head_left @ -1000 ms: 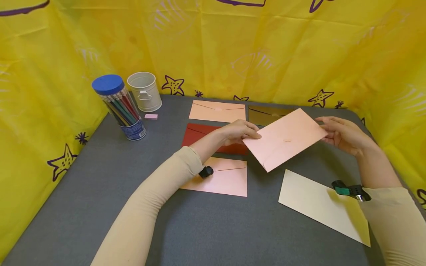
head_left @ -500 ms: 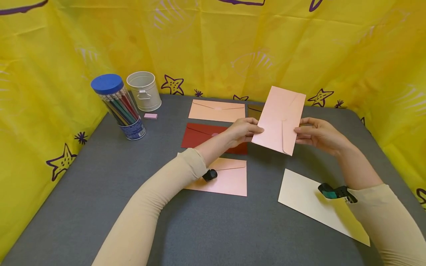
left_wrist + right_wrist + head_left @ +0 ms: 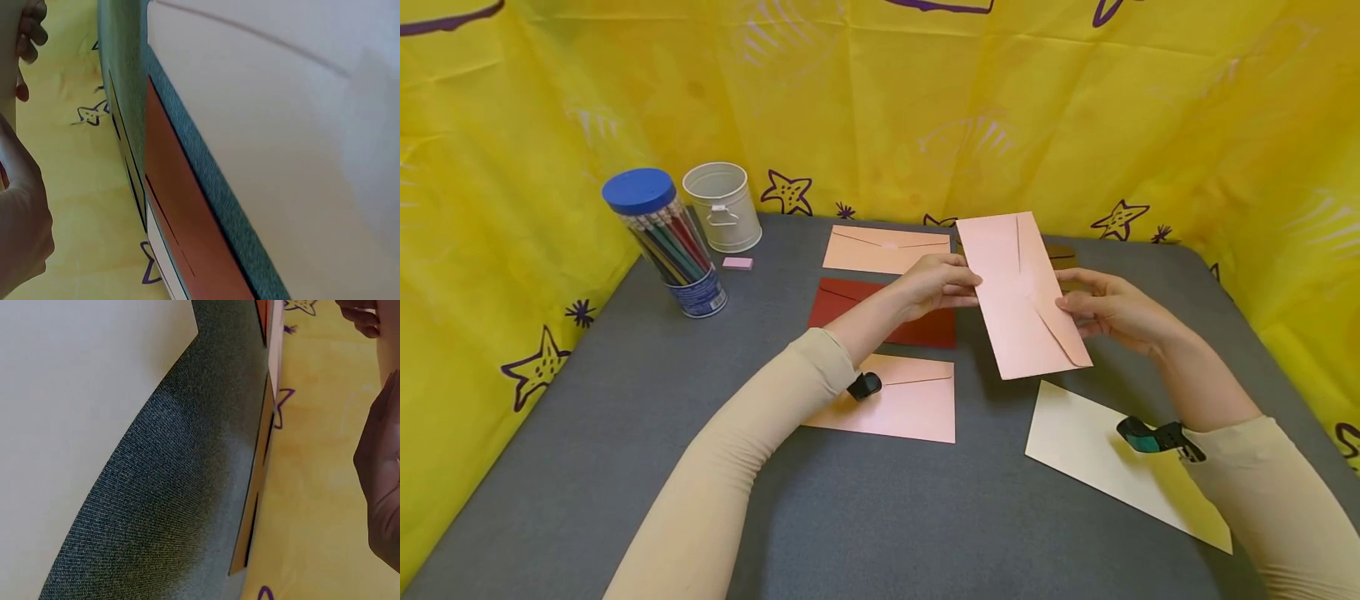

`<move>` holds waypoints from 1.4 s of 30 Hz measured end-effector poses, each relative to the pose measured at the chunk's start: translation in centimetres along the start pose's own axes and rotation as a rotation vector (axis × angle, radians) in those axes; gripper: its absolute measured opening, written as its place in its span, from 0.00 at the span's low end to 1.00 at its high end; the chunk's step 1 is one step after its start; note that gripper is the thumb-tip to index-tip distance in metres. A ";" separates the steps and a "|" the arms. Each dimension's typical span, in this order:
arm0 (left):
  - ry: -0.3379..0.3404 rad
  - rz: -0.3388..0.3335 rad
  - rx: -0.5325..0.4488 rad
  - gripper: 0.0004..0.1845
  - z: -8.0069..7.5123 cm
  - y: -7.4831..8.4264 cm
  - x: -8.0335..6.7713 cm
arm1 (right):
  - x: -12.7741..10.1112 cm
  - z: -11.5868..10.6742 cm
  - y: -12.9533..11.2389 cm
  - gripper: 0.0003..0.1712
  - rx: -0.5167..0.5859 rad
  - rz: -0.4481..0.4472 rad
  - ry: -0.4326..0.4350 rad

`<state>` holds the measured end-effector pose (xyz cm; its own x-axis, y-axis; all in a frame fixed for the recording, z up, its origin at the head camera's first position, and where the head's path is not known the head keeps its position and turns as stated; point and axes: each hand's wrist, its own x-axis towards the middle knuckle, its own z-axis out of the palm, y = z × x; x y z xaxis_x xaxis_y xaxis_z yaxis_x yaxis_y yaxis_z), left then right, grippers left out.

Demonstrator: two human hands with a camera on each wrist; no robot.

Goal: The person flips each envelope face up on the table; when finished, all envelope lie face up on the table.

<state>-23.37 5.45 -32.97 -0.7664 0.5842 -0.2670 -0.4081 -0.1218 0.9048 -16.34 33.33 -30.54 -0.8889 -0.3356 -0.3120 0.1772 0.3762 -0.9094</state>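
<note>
A pink envelope [image 3: 1018, 292], its flap side up, is held above the table between both hands. My left hand [image 3: 942, 285] pinches its left edge, thumb on top. On the opposite long edge my right hand [image 3: 1112, 308] pinches it, with thumb on top and fingers beneath. At the edge of the left wrist view the left hand [image 3: 22, 219] shows only in part, as does the right hand [image 3: 382, 481] in the right wrist view. Partly behind the held envelope lies a brown envelope [image 3: 1062, 254]. Below the right forearm rests a cream envelope [image 3: 1105, 450].
Left of the middle lie a peach envelope [image 3: 887, 254], a red envelope [image 3: 850, 298] and another pink envelope [image 3: 917, 408], partly under the left forearm. A blue-lidded pencil tub [image 3: 666, 242], a white metal bucket [image 3: 726, 212] and a pink eraser [image 3: 737, 263] stand back left, before a yellow curtain [image 3: 880, 117].
Between the hands the pink envelope has turned from a slanted to a more upright position, then tilted the other way and come lower. The right hand has shifted left along its edge.
</note>
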 end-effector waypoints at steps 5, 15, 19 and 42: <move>0.093 0.039 -0.017 0.03 -0.8 0.5 0.1 | 0.0 0.2 0.0 0.30 -0.039 -0.006 -0.006; 0.210 0.088 -0.062 0.08 -1.2 0.5 0.0 | 0.1 -0.6 0.1 0.18 0.047 0.051 0.109; 0.254 0.143 -0.102 0.04 -1.2 0.5 0.1 | 0.2 -1.1 0.3 0.20 0.187 0.061 0.204; 0.305 0.173 -0.051 0.17 -0.3 -0.3 0.3 | -0.4 -3.7 2.3 0.21 0.267 0.074 0.236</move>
<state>-23.67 5.43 -33.44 -0.9362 0.2854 -0.2052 -0.2776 -0.2421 0.9297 -17.10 37.53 -31.46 -0.9370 -0.0958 -0.3359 0.3211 0.1424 -0.9363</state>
